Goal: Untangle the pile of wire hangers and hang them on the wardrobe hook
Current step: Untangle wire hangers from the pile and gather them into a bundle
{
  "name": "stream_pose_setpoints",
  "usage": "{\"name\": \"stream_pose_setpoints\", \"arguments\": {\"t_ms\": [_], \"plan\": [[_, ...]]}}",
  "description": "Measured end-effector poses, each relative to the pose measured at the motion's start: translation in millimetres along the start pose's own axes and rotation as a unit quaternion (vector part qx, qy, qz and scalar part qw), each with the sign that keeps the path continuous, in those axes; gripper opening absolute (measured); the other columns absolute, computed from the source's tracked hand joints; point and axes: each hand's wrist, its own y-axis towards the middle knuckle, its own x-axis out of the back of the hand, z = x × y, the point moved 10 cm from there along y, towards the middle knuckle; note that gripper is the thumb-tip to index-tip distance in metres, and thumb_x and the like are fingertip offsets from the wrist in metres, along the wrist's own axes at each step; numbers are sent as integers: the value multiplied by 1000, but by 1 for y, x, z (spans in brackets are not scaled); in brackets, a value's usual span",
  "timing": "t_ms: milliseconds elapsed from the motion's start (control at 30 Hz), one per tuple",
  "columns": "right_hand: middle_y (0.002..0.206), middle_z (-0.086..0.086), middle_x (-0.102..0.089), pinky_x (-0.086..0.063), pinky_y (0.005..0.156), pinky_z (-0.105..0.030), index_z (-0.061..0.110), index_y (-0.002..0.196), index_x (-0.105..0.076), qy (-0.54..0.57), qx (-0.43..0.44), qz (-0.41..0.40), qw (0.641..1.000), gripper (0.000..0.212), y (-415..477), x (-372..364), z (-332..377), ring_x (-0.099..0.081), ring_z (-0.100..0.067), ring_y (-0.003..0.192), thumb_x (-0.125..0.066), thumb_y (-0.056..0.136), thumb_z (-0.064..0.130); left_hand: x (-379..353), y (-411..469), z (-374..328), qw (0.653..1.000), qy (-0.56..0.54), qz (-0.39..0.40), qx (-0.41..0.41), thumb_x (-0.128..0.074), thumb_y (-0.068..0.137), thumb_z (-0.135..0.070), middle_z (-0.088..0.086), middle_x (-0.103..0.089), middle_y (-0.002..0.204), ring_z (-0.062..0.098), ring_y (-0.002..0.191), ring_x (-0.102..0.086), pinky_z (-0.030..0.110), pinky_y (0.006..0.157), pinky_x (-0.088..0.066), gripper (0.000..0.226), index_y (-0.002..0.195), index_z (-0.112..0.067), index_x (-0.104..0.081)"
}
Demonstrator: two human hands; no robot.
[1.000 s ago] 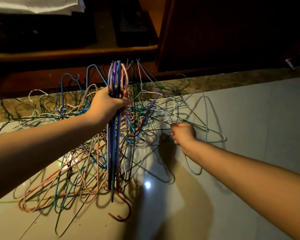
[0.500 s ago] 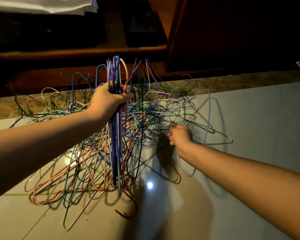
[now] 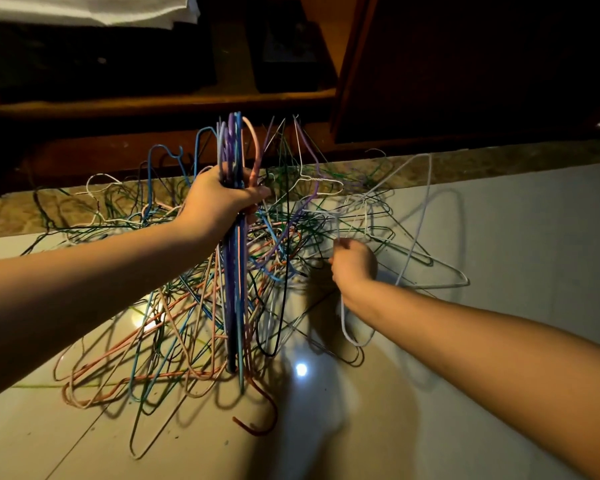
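I record my left hand point(image 3: 219, 199) clenched round an upright bundle of purple, blue and pink wire hangers point(image 3: 234, 271). It stands over the tangled multicoloured hanger pile point(image 3: 153, 323) on pale glossy floor tiles point(image 3: 516, 237). At the pile's 3 o'clock edge my right hand point(image 3: 354, 263) pinches a white wire hanger point(image 3: 464, 279). Open tile runs from 3 to 5 o'clock. A speckled stone sill point(image 3: 499, 168) borders the pile at 12.

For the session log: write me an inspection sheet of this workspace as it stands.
Surface: pale glossy floor, one glare spot.
Job's things: tangled pile of wire hangers on the floor; sorted bundle held upright.
Clutter: nothing seen.
Grippers: left hand grips the bundle; right hand holds a white hanger in the pile.
Cables: nothing seen.
Surroundings: dark wooden wardrobe behind; white cloth at top left.
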Motion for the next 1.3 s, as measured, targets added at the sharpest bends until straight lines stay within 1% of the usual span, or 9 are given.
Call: {"name": "stream_pose_setpoints", "arguments": {"t_ms": [200, 367, 467, 600, 733, 833, 1000, 1133, 1300], "plan": [[64, -2, -52, -38, 61, -37, 22, 64, -54, 8, 7, -12, 1000, 29, 4, 18, -9, -49, -25, 69, -49, 92, 21, 2, 0, -3, 1000, 5, -4, -7, -69, 80, -8, 7, -58, 73, 12, 55, -55, 25, 54, -51, 19, 95, -2, -59], [58, 2, -49, -35, 57, -31, 21, 81, -60, 7, 19, -15, 1000, 19, 0, 40, -9, -43, -19, 56, -47, 95, 19, 2, -2, -5, 1000, 11, -10, -5, -68, 81, -9, 5, -58, 74, 9, 53, -55, 20, 51, -51, 27, 102, 3, -59], [66, -2, -53, -37, 59, -31, 20, 77, -58, -37, 34, -27, 998, 21, -1, 58, -13, -49, -24, 68, -46, 96, 23, 2, -4, -10, 1000, -1, -17, -5, -69, 80, -9, 7, -58, 75, 9, 53, -55, 21, 51, -51, 30, 104, 5, -58], [95, -15, -62, -37, 69, -31, 9, 104, -64, -81, 77, -76, 991, 26, -14, 93, -1, -55, -31, 89, -42, 98, 20, -2, -12, -26, 999, -25, -18, -16, -67, 81, -7, 9, -57, 76, 8, 51, -55, 20, 50, -51, 31, 106, 8, -56], [88, -6, -60, -31, 68, -24, 9, 108, -63, -18, 123, -97, 987, 28, -24, 104, 21, -47, -19, 81, -38, 97, 13, -8, -19, -43, 998, -56, -16, -15, -68, 80, -7, 9, -57, 80, 15, 63, -56, 20, 51, -52, 25, 101, 1, -56], [67, 8, -48, -34, 65, -30, 14, 96, -61, 35, 170, -83, 981, 22, -32, 94, 45, -45, -19, 70, -39, 96, 16, -13, -19, -54, 998, -61, -13, -16, -69, 79, -4, 8, -56, 77, 16, 61, -55, 22, 51, -51, 27, 102, 1, -57], [60, 7, -44, -32, 56, -37, 30, 79, -50, 88, 233, 15, 968, 21, -63, 65, 97, -39, -15, 54, -39, 95, 23, -19, -23, -70, 997, -72, 7, -28, -67, 80, -1, 14, -58, 85, 13, 60, -59, 27, 57, -57, 34, 110, 7, -54], [63, 5, -48, -38, 56, -33, 29, 91, -53, 86, 269, 121, 952, 23, -98, 26, 124, -46, -13, 57, -38, 99, 15, -26, -27, -66, 994, -104, 22, -21, -63, 80, 6, 14, -59, 85, 14, 63, -62, 24, 62, -56, 32, 111, 9, -54], [78, -11, -61, -43, 60, -41, 24, 121, -50, 34, 323, 118, 938, 25, -122, 3, 137, -56, -28, 69, -38, 99, 21, -19, -23, -53, 991, -134, -4, -2, -62, 81, 4, 14, -57, 86, 23, 74, -58, 35, 74, -53, 32, 112, 8, -53]]}}
